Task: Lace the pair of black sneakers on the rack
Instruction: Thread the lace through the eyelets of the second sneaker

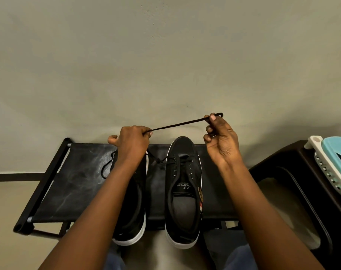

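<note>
Both hands, left and right, pinch a thin black lace taut above canvas sneakers on a fabric rack, near a plain wall.

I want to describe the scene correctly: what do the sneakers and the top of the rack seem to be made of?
Right sneaker: matte black upper, probably canvas or suede-like textile; smooth white sole rim, likely rubber. Rack top: a black sheet stretched between bars, probably coated fabric, with grey scuffs and a faint sheen.

Matt black cloth on both sneakers, smooth white rubbery soles. Thin woven lace — dull black. Rack topped with scuffed, chalky black fabric on satin dark tubes. Wall — matt, faintly pitted plaster.
</note>
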